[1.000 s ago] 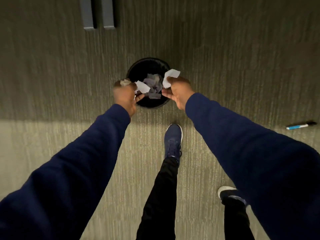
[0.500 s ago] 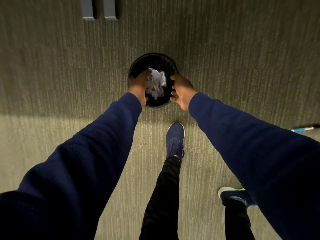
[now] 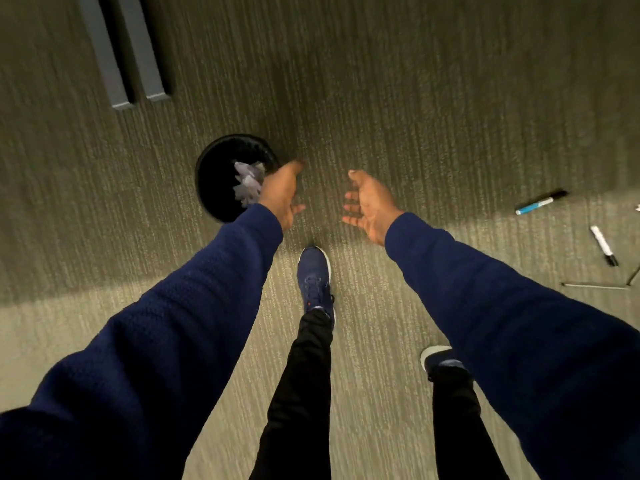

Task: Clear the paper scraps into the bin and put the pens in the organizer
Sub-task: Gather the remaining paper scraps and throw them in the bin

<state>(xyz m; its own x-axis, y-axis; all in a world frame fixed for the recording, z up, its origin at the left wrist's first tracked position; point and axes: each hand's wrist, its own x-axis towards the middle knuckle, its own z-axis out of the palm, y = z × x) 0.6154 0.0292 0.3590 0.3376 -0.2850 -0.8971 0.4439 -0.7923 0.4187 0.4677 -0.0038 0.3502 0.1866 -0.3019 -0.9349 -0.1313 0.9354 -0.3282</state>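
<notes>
A round black bin [image 3: 214, 174] stands on the carpet at the left, with crumpled white paper scraps [image 3: 248, 183] inside. My left hand [image 3: 282, 194] hovers over the bin's right rim, fingers relaxed and holding nothing. My right hand [image 3: 369, 204] is out to the right of the bin, palm turned inward, also holding nothing. On the carpet at the far right lie a blue-and-white marker with a black cap [image 3: 540, 201] and a white marker [image 3: 603, 244]. A thin dark pen [image 3: 594, 286] lies below them. No organizer is in view.
Two grey furniture legs [image 3: 119, 60] stand on the carpet at the upper left. My own legs in black trousers and blue shoes [image 3: 313, 278] are below the hands. Another thin item [image 3: 633, 275] pokes in at the right edge.
Both hands held paper scraps over the bin, then let them fall in. The hands have drawn back and spread apart, and the view has swung right, showing more pens.
</notes>
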